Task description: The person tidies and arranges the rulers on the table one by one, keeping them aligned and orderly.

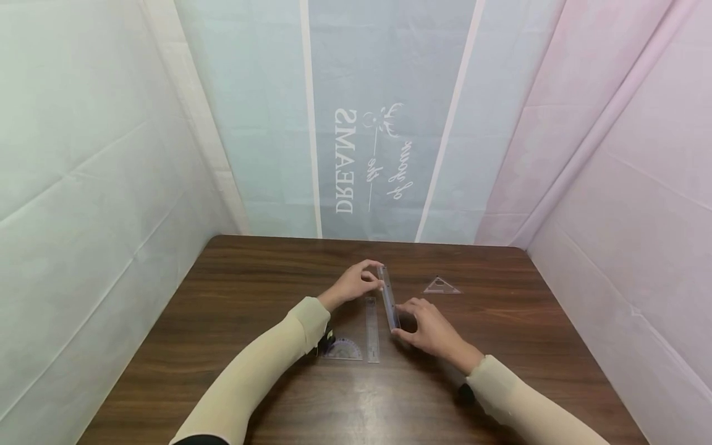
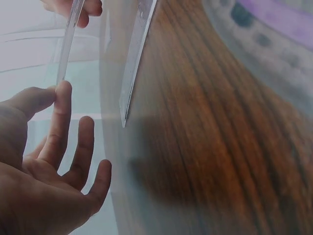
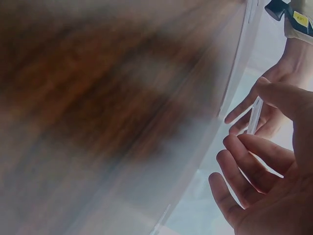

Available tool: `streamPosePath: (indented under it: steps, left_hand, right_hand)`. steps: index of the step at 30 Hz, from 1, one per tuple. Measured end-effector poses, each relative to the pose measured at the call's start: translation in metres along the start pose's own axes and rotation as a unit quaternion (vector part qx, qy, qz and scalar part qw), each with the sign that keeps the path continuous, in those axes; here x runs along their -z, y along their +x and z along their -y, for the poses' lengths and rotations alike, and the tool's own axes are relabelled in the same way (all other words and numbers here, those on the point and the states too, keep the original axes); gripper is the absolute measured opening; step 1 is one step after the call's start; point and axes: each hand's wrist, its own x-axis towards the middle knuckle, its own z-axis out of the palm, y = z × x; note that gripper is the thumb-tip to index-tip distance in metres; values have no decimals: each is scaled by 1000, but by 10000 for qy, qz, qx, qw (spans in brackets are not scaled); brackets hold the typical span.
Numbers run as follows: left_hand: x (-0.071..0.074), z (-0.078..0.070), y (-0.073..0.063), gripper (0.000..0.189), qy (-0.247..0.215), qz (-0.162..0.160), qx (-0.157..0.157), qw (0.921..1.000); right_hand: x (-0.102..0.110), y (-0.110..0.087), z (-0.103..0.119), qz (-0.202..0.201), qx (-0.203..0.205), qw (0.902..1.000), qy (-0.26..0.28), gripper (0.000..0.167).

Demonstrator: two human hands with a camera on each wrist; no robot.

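Raised over the brown table, a clear ruler [image 1: 389,299] runs between my two hands, its near end tilted slightly right. My left hand [image 1: 353,283] pinches its far end with thumb and index finger; the other fingers are spread, as the left wrist view shows. At the near end, my right hand [image 1: 431,327] pinches the ruler [image 3: 255,116] between thumb and fingers. A second clear ruler [image 1: 372,337] lies on the table just left of the held one. Left of that ruler, close to my left cuff, a clear protractor [image 1: 343,351] with purple markings lies flat.
A small clear set square [image 1: 442,291] lies on the table beyond my right hand. The wooden table [image 1: 250,284] ends at a back edge against a printed cloth [image 1: 367,62]. Pale cloth walls [image 1: 94,185] stand at both sides.
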Motion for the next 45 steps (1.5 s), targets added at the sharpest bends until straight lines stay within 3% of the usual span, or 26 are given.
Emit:
streamPosePath:
  steps: [10,14,22,29,34,45]
  left_hand:
    - [3,-8,-11,58,806,433,-427,9949]
    - [4,-9,-14,62,885,536,-542,9931]
    - [-2,-8,-18,64,1295,499,-481,9892]
    - [-4,-12,-21,64,1915,603,-647,9775]
    - [-6,-12,-21,66,2286,779,-560,9688]
    - [-7,-12,-23,63,2378,1069,-571,9637]
  right_hand:
    - [1,-10,3,-4,14,10000,-97,55]
    - [2,-14,5,-18,48,9999,-90,54]
    - [0,-22,6,-57,172,9997,-192,54]
    - [1,-31,12,2,267,9993,-249,54]
    - [3,-36,17,181,98,9997,-109,53]
    - [1,-39,23,226,24,9997,-28,54]
